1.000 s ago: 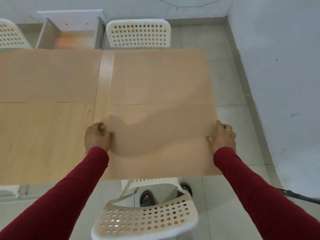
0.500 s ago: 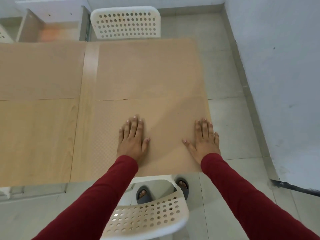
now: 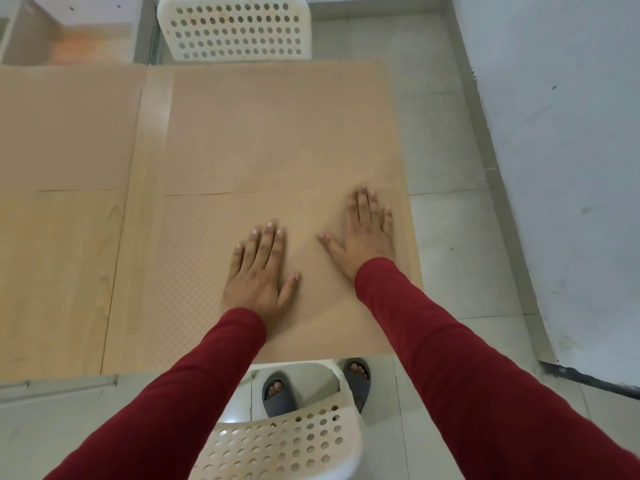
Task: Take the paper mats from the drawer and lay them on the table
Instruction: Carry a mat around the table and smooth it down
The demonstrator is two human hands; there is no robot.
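A brown paper mat (image 3: 194, 271) lies flat on the near right part of the wooden table (image 3: 55, 271). My left hand (image 3: 259, 271) rests palm down on its middle, fingers spread. My right hand (image 3: 363, 233) lies flat near its right edge, reaching up to its far edge. A second mat (image 3: 277, 129) lies just beyond it. A third mat (image 3: 69, 129) covers the far left. Neither hand holds anything.
A white perforated chair (image 3: 235, 29) stands at the table's far side, another (image 3: 287, 441) at the near side under my arms. An open white drawer unit (image 3: 69, 32) is at the far left. A wall (image 3: 561, 133) runs close on the right.
I let go of the near mat's side edges and laid both palms flat on it. Since then my right hand has slid farther up toward its far right corner.
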